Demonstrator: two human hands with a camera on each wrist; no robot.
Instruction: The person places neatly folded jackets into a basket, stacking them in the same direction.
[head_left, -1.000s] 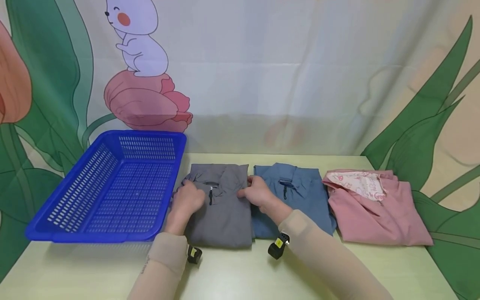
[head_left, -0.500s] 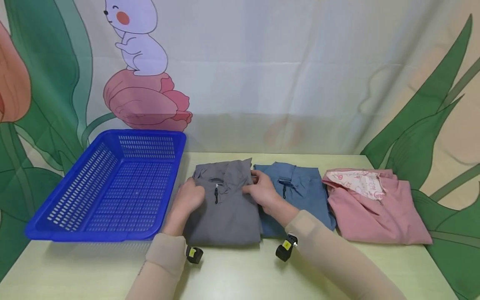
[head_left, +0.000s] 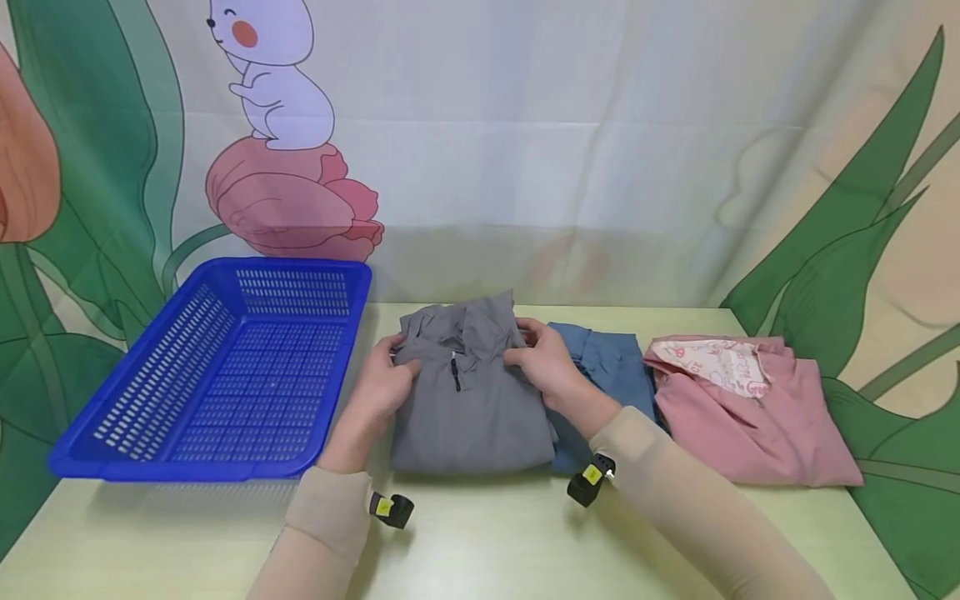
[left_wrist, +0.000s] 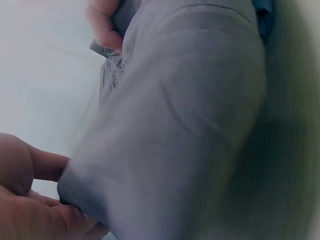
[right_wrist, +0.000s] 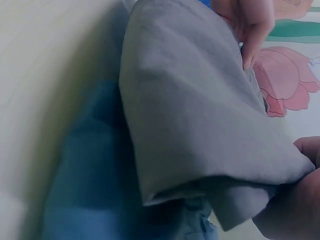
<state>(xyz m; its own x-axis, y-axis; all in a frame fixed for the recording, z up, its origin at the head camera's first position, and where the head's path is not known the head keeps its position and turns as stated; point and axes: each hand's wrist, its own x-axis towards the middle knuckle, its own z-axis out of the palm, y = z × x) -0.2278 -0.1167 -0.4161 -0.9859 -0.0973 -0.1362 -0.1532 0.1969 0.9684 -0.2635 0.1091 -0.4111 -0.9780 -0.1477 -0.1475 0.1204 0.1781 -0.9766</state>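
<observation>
A folded grey jacket point(head_left: 472, 425) with a collar and a black zip pull hangs raised over the table between both hands. My left hand point(head_left: 381, 379) grips its upper left edge, thumb on the front. On the opposite edge, my right hand point(head_left: 553, 367) holds it the same way, fingers behind the cloth. The right wrist view shows the jacket's lower folds drooping over a folded blue garment point(right_wrist: 95, 175). In the left wrist view the jacket's underside point(left_wrist: 170, 115) sags, with a dark shadow beneath. The blue garment is partly covered by the jacket and my right arm.
An unfilled blue plastic basket point(head_left: 187, 469) stands on the left of the pale table point(head_left: 480, 542). At the right lies a folded pink garment point(head_left: 757, 442) with a printed lining. Behind the table hangs a cloth backdrop point(head_left: 480, 167) with plants and a white animal.
Both hands have lifted the grey jacket from the table and shifted it to the right, partly over the blue garment. The basket and the pink garment stay put.
</observation>
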